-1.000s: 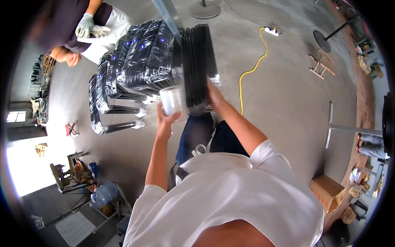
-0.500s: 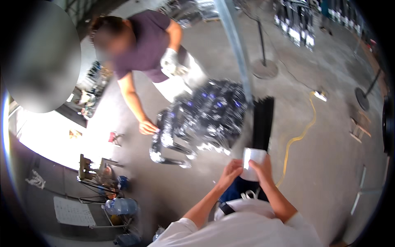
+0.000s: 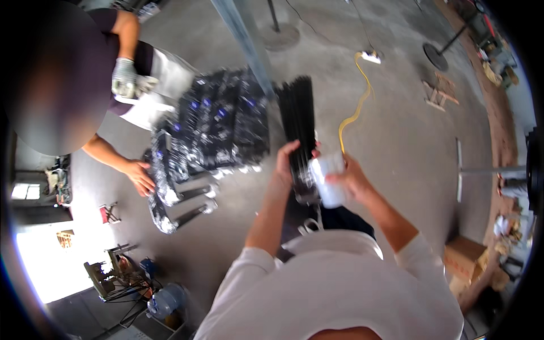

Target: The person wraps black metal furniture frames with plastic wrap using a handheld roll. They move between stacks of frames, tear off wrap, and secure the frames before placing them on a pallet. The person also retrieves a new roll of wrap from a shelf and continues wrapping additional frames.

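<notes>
White translucent film made up a roll [image 3: 326, 184] clasped by the right hand [image 3: 356, 178], just beside the near end of a black bundle [image 3: 297, 110] of long bars. The left hand [image 3: 284, 163] was clamped around that bundle. Left of it stood black frames [image 3: 238, 130] in shiny wrap, a co-worker's bare hand [image 3: 139, 177] touching the leftmost. Farther off, a yellow cable [image 3: 356, 115] ran to a white power strip [image 3: 371, 57], left of a wooden stool [image 3: 441, 93].

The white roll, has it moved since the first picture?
Yes, the white roll has moved rightward, closer to the yellow cord, and the right hand now holds it.
</notes>
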Demonstrator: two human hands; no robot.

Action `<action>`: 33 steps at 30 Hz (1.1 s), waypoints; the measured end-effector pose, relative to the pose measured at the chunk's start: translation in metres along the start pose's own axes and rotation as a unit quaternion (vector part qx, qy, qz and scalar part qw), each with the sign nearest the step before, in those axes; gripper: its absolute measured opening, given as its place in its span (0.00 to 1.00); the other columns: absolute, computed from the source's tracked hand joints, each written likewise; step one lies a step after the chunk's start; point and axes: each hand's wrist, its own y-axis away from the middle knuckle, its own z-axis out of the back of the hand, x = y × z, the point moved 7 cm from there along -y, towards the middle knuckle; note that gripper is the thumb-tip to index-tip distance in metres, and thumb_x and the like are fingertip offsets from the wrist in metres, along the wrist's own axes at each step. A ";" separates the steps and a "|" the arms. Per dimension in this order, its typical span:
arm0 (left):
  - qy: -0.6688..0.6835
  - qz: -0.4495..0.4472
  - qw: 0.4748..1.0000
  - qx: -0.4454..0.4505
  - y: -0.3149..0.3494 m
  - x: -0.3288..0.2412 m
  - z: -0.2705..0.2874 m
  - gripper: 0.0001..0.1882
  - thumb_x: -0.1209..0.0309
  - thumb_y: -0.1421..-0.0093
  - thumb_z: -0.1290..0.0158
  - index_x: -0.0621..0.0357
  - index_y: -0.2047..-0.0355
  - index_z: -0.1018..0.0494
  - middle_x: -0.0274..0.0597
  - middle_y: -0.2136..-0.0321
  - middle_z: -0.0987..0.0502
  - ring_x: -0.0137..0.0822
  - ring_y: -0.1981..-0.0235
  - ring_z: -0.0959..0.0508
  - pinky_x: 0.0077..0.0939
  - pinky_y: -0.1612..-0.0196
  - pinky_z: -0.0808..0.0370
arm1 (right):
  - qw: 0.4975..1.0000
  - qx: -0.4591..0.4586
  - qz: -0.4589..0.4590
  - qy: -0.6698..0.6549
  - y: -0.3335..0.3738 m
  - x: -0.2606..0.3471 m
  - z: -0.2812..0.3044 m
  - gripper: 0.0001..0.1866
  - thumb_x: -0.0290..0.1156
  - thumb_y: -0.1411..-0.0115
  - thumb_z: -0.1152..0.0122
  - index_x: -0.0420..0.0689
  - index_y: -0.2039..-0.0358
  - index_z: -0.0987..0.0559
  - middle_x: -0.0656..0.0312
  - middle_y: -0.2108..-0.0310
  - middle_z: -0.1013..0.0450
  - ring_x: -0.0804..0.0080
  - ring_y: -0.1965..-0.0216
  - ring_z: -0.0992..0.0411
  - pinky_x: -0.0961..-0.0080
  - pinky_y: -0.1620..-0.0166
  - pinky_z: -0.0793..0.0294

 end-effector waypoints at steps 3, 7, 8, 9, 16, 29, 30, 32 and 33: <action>0.072 0.072 0.994 0.033 -0.001 0.011 -0.006 0.23 0.60 0.50 0.51 0.66 0.60 0.36 0.43 0.74 0.29 0.35 0.73 0.27 0.26 0.68 0.28 | 0.995 -0.009 -0.071 -0.070 -0.020 -0.026 0.053 0.30 0.24 0.61 0.38 0.28 0.57 0.37 0.50 0.60 0.31 0.64 0.60 0.30 0.68 0.58 0.31; 0.014 0.073 0.997 -0.016 0.003 0.008 0.007 0.21 0.61 0.48 0.51 0.66 0.61 0.35 0.43 0.73 0.29 0.35 0.72 0.27 0.25 0.68 0.29 | 0.983 -0.097 -0.156 0.011 -0.050 -0.063 0.049 0.38 0.26 0.63 0.37 0.27 0.51 0.42 0.47 0.58 0.33 0.62 0.57 0.32 0.73 0.54 0.35; -0.026 0.068 0.997 -0.040 0.007 0.005 0.012 0.20 0.61 0.47 0.51 0.66 0.62 0.34 0.43 0.73 0.29 0.35 0.72 0.27 0.25 0.68 0.29 | 0.979 -0.103 -0.175 0.032 -0.055 -0.070 0.040 0.43 0.28 0.63 0.37 0.26 0.47 0.45 0.45 0.56 0.34 0.61 0.54 0.33 0.74 0.51 0.37; -0.101 0.038 0.989 -0.104 0.011 -0.002 0.021 0.19 0.60 0.47 0.51 0.65 0.63 0.33 0.43 0.74 0.28 0.34 0.72 0.27 0.24 0.68 0.29 | 0.981 -0.080 -0.164 0.062 -0.062 -0.074 0.035 0.44 0.29 0.63 0.37 0.26 0.47 0.46 0.45 0.56 0.34 0.61 0.53 0.34 0.75 0.51 0.38; -0.816 -0.239 0.381 -0.362 0.047 -0.043 -0.004 0.20 0.56 0.44 0.55 0.66 0.70 0.30 0.56 0.57 0.36 0.55 0.49 0.43 0.49 0.54 0.41 | 0.957 0.102 -0.154 -0.225 -0.116 -0.147 -0.014 0.23 0.38 0.46 0.47 0.39 0.52 0.33 0.61 0.65 0.29 0.72 0.61 0.31 0.77 0.61 0.30; -0.425 -0.127 0.816 -0.372 0.095 -0.036 0.080 0.27 0.66 0.52 0.44 0.66 0.55 0.40 0.45 0.58 0.34 0.35 0.58 0.30 0.27 0.57 0.32 | 0.951 0.230 -0.066 -0.194 -0.088 -0.123 -0.049 0.16 0.30 0.43 0.55 0.37 0.55 0.31 0.57 0.60 0.31 0.71 0.57 0.33 0.75 0.54 0.33; -0.427 -0.074 0.850 -0.300 0.086 -0.034 0.085 0.25 0.64 0.51 0.46 0.65 0.56 0.38 0.43 0.62 0.32 0.33 0.60 0.30 0.26 0.58 0.33 | 0.955 0.223 -0.062 -0.187 -0.091 -0.123 -0.048 0.17 0.32 0.43 0.55 0.37 0.54 0.32 0.57 0.59 0.32 0.71 0.57 0.33 0.74 0.53 0.33; -0.401 0.032 0.892 -0.208 0.069 -0.026 0.065 0.23 0.61 0.51 0.48 0.61 0.57 0.35 0.39 0.66 0.28 0.29 0.63 0.28 0.25 0.59 0.33 | 0.958 0.214 -0.064 -0.179 -0.093 -0.124 -0.047 0.19 0.34 0.43 0.55 0.37 0.53 0.33 0.55 0.58 0.32 0.69 0.55 0.34 0.73 0.52 0.34; -0.410 0.045 0.883 -0.223 0.069 -0.023 0.077 0.23 0.62 0.51 0.49 0.61 0.57 0.34 0.39 0.65 0.28 0.29 0.63 0.28 0.25 0.59 0.32 | 0.961 0.206 -0.062 -0.176 -0.092 -0.121 -0.043 0.20 0.35 0.43 0.55 0.37 0.52 0.34 0.55 0.57 0.33 0.68 0.55 0.34 0.72 0.51 0.35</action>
